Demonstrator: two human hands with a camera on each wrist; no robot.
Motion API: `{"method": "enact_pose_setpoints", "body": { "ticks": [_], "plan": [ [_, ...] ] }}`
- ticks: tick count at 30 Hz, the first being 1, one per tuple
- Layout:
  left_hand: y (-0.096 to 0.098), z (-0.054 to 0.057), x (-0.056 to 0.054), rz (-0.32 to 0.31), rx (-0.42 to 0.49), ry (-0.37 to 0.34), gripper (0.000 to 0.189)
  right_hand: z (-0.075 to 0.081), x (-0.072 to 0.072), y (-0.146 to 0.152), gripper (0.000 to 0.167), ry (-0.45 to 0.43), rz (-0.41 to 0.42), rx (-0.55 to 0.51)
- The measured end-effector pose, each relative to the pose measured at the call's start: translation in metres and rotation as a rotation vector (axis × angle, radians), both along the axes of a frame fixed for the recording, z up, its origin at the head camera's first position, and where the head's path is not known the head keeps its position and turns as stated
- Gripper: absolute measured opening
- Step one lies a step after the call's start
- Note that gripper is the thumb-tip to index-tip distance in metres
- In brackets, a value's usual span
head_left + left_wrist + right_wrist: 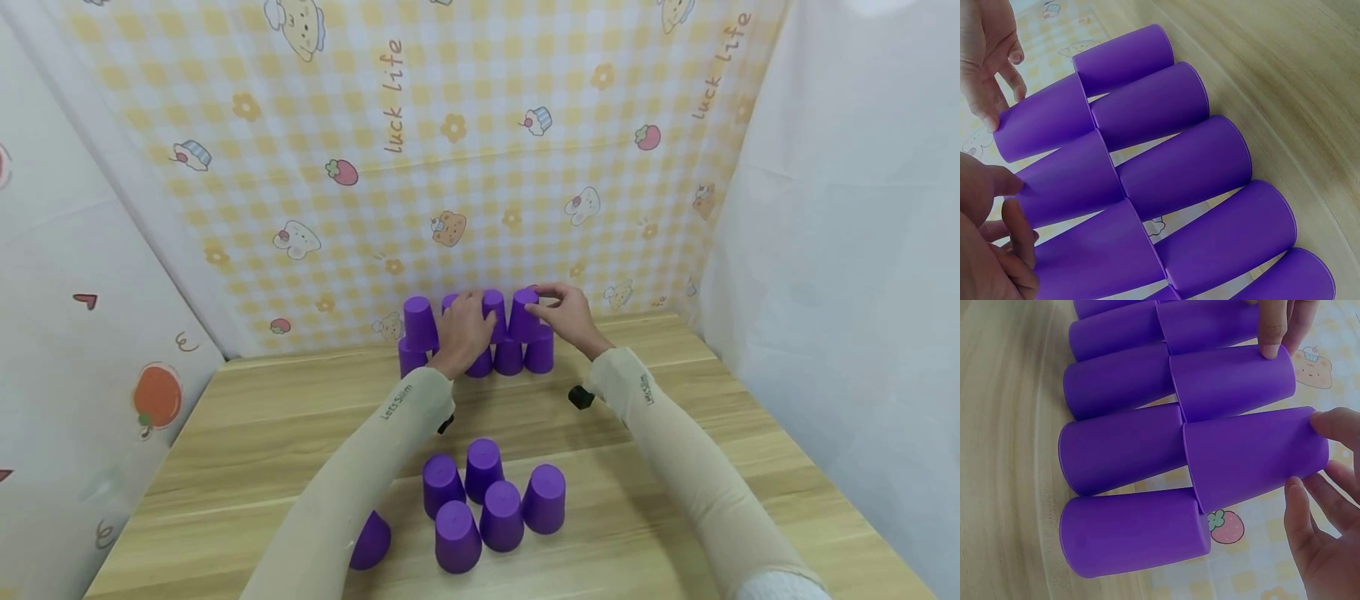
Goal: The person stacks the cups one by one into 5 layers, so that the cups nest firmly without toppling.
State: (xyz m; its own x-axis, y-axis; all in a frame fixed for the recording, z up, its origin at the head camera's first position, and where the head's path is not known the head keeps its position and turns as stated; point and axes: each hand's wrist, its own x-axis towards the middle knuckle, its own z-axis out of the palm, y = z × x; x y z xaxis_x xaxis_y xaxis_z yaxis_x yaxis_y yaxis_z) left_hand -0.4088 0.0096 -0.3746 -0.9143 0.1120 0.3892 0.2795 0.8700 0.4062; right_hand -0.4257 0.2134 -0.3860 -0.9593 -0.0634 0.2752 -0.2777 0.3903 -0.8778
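Note:
Upside-down purple cups stand in two tiers at the back of the table, the upper cups each straddling two of the lower cups (pixel 540 354). My right hand (pixel 570 318) pinches the rightmost upper cup (pixel 1254 456) near its top, thumb on one side and fingers on the other. Beside it, my left hand (pixel 465 333) holds the neighbouring upper cup (pixel 1229 381) by its top end. In the left wrist view the left thumb lies on that cup (pixel 1069 178), with the other fingers curled behind. The left hand hides part of both tiers in the head view.
Several loose purple cups (pixel 457 537) stand upside down on the wooden table (pixel 247 450) nearer the front. Another purple cup (pixel 372 542) shows partly behind the left sleeve. A yellow checked cloth (pixel 450 175) hangs close behind the stack, with white cloth (pixel 832 250) at the sides.

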Motion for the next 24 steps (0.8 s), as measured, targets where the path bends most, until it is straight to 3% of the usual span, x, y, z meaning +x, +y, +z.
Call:
{"method": "enact_pose_setpoints", "body": {
  "ticks": [7, 16, 24],
  "plan": [
    [-0.001, -0.001, 0.000, -0.013, -0.013, -0.008, 0.041, 0.000, -0.001, 0.000, 0.040, 0.005, -0.006, 0.007],
    [-0.007, 0.000, 0.000, -0.022, -0.044, 0.042, 0.040, 0.002, 0.001, -0.004, 0.042, 0.008, 0.011, 0.007],
    [-0.013, 0.009, 0.018, -0.033, -0.025, 0.070, 0.041, -0.005, -0.002, 0.004, 0.041, 0.032, 0.023, -0.023]
  ]
}}
